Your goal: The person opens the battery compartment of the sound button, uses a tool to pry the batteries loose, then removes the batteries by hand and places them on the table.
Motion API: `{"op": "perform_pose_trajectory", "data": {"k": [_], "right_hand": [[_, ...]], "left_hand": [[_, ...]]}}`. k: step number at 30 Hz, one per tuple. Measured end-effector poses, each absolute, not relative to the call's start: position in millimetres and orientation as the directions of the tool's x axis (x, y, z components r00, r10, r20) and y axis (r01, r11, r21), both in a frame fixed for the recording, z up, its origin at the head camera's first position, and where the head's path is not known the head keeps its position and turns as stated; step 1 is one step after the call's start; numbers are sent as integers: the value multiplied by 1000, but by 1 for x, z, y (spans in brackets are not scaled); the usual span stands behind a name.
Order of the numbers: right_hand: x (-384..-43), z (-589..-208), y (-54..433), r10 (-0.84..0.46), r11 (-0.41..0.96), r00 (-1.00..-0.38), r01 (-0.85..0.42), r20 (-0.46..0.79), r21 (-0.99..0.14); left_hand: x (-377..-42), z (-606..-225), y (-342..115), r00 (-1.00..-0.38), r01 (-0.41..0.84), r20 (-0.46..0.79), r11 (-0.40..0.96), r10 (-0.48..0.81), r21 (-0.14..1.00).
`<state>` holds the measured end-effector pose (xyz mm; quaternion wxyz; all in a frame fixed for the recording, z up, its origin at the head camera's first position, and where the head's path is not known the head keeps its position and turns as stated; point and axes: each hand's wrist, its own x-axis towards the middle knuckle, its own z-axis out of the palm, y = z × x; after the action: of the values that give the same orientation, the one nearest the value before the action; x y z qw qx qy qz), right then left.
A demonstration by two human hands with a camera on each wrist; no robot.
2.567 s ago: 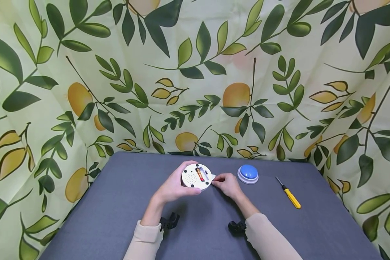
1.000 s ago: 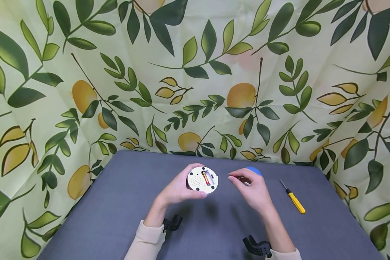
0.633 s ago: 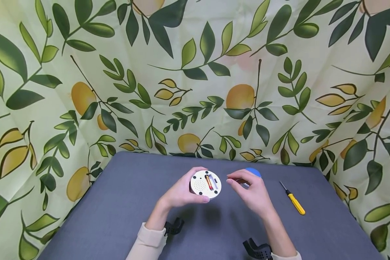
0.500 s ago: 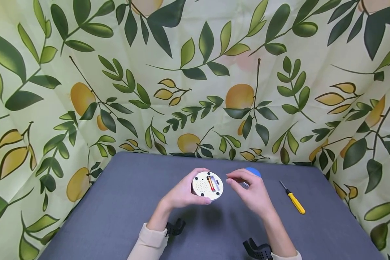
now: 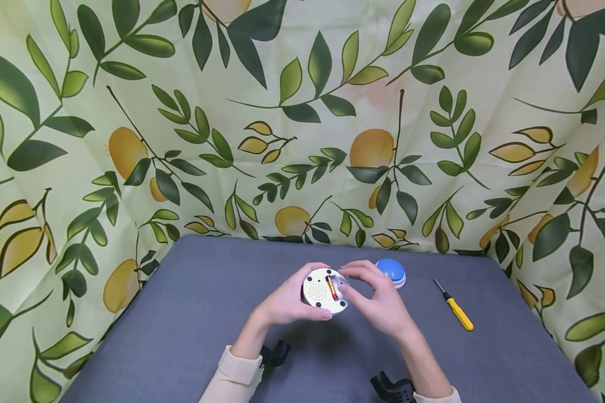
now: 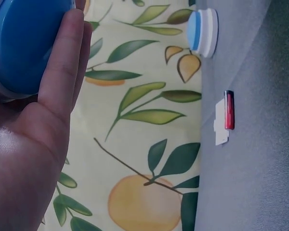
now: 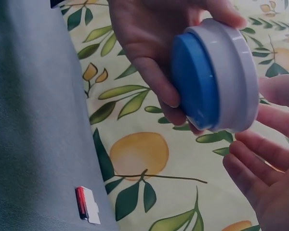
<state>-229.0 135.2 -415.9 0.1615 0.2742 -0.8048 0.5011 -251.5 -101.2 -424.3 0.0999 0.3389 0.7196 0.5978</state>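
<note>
The held button (image 5: 316, 290) is showing a smooth, glossy plastic dome (image 6: 26, 48) above a smooth plastic base (image 7: 235, 72). The tablecloth (image 5: 181, 347) is looking matt and slightly rough, while the curtain (image 5: 206, 184) is hanging as softly creased cloth. The screwdriver is pairing a smooth plastic handle (image 5: 460, 314) with a metal shaft (image 5: 439, 286).

Head: high, near side, facing far and down
Left wrist: close up, sideways, facing the far curtain (image 6: 135, 110)
Right wrist: likewise, turned opposite
Both wrists: share held button (image 7: 214, 79), loose battery (image 7: 81, 203)
</note>
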Motion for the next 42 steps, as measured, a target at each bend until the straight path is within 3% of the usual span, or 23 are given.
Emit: {"op": "perform_pose_trajectory", "data": {"k": [24,33,42], "right_hand": [[-233,-424,127,-342,267,-790,-602,510,-753],[-233,-424,127,-331,214,-810,-564,484,-797],[-231,-418,131,-250,178,-796,-598,551,-782]], "left_hand": [[-250,-425,-99,-728,382,263,55,633,923],[-250,-425,-98,-721,383,258,59,644,922],[-250,-425,-99,-736,389,259,78,626,918]]}}
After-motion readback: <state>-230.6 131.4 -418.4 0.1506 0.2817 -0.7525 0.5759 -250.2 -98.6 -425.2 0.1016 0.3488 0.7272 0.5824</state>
